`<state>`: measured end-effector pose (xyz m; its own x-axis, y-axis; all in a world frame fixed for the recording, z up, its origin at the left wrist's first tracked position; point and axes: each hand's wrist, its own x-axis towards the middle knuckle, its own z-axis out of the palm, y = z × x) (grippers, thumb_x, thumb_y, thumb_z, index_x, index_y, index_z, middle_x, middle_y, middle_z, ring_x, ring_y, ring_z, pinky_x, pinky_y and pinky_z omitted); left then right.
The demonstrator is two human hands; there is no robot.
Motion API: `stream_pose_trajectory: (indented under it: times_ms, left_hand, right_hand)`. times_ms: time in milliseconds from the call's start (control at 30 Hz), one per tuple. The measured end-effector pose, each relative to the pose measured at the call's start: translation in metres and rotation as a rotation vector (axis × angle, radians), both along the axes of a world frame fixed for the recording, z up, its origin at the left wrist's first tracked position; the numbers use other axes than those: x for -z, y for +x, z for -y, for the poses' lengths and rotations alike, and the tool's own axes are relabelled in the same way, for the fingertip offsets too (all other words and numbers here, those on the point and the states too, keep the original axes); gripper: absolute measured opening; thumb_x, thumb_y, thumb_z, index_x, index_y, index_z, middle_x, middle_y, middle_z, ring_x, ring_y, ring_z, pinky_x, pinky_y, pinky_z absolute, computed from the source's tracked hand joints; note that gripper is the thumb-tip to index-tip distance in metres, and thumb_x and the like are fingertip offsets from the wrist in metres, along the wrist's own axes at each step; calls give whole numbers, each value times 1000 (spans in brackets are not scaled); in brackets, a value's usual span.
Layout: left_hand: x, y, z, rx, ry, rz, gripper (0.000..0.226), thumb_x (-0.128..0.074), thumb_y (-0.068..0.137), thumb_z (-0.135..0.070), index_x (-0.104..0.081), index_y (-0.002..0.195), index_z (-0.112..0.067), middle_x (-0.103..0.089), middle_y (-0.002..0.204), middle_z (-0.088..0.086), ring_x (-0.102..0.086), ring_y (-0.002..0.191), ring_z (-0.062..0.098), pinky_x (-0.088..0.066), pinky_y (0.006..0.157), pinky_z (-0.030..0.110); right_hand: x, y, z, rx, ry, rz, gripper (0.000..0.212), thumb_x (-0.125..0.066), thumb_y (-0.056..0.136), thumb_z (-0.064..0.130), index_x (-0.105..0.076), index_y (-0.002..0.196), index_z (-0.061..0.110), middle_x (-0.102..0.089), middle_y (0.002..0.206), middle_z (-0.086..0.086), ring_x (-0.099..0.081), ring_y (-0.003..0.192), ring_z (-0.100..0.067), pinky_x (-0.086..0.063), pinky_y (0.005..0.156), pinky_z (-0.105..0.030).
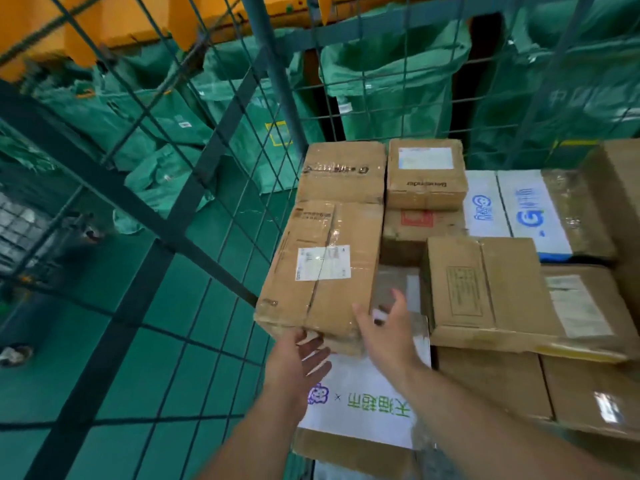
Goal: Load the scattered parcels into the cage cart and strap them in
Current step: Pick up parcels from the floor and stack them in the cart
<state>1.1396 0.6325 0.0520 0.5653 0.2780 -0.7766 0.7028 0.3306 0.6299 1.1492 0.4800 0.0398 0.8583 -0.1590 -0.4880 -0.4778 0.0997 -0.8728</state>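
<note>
cardboard parcel (322, 265) in cage cart (221, 133), left hand (298, 362) slack at its edge, right hand (384, 327) splayed

Matt brown cardboard parcels (322, 258), glossy tape; painted metal cage (194, 188).

Print on label (322, 263) unreadable, too small. Right frame edge cuts brown box (621, 209). Blurred right hand (384, 329), contact unclear.
</note>
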Motion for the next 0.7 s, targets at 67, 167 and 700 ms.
stream_pose_trajectory:
  times_ms: [67,167,700]
  left_hand:
    - [2,-2,1,6,-24,23,35,-57,102,-30,-58,128,-7,-71,117,18,-70,107,35,-58,87,47]
    - [0,2,0,16,-85,57,41,-59,100,-36,-59,134,-12,-64,133,13,-67,115,33,-57,89,45]
    - [-62,-40,97,464,51,133,26,-56,100,-33,-74,113,-19,-78,110,3,-74,97,20,-55,89,38]
  right_hand:
    - [3,-13,-7,-72,10,-49,39,-57,99,49,-45,134,40,-62,126,17,-62,111,-6,-52,90,-24]
    - [11,3,-11,-134,-16,-70,43,-41,105,52,-47,147,42,-61,133,15,-56,121,-11,-42,100,-26]
    - [-41,-44,58,-167,10,-226,43,-48,103,44,-52,139,21,-67,115,3,-63,100,-13,-50,90,-33]
